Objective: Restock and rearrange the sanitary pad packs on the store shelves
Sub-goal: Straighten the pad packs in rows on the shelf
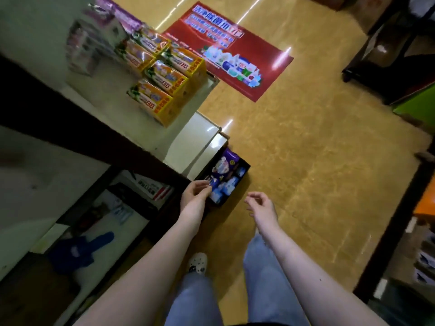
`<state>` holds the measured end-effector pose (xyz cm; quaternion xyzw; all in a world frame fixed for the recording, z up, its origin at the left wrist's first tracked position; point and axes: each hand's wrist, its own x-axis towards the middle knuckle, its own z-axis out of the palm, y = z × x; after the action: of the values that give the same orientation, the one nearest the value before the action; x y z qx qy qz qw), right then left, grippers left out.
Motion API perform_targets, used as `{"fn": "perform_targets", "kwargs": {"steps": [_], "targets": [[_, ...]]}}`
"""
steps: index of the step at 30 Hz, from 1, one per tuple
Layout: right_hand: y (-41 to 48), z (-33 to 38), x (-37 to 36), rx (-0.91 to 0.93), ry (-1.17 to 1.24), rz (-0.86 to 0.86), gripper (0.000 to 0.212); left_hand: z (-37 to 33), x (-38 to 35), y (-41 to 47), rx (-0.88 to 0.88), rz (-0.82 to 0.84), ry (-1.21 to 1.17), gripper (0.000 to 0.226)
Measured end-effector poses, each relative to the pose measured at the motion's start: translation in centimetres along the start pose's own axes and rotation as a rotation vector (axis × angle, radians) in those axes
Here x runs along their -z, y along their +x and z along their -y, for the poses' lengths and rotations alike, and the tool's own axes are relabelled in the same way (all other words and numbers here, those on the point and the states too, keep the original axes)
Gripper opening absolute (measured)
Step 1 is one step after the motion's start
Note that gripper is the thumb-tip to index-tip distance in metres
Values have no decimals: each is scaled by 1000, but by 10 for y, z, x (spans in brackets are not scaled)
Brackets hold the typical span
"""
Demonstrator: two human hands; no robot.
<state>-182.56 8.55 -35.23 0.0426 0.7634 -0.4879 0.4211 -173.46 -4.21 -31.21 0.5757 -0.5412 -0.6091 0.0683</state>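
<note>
A dark open box (pixel 244 166) stands on the floor beside the shelf base, filled with blue and purple sanitary pad packs (pixel 226 168). My left hand (pixel 196 192) reaches to the box's near left corner, and its thumb and fingers pinch the edge of a blue pack (pixel 214 184) lying there. My right hand (pixel 260 204) hovers to the right of the box over the floor, fingers loosely curled and holding nothing. Yellow and orange packs (pixel 162 74) stand in rows on the white shelf (pixel 98 100) above, with purple packs (pixel 113 12) behind them.
A red poster (pixel 226 50) lies on the yellow floor. The low shelf at the left holds a white and red carton (pixel 154 188) and a blue item (pixel 80 251). Dark shelving (pixel 386 67) lines the right side. My legs and a white shoe (pixel 197 263) are below.
</note>
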Motion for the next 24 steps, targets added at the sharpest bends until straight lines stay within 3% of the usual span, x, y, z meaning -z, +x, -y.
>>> {"fn": "perform_targets", "kwargs": {"steps": [3, 9, 15, 24], "targets": [[46, 0, 11, 11, -102, 46, 6, 12, -31, 26, 22, -44, 133, 16], [148, -44, -7, 57, -363, 185, 21, 90, -81, 101, 142, -103, 356, 26], [275, -153, -56, 151, -773, 223, 45, 212, -130, 224, 271, -150, 387, 31], [403, -255, -114, 367, -1382, 233, 78, 328, -177, 361, 418, -111, 495, 57]]}}
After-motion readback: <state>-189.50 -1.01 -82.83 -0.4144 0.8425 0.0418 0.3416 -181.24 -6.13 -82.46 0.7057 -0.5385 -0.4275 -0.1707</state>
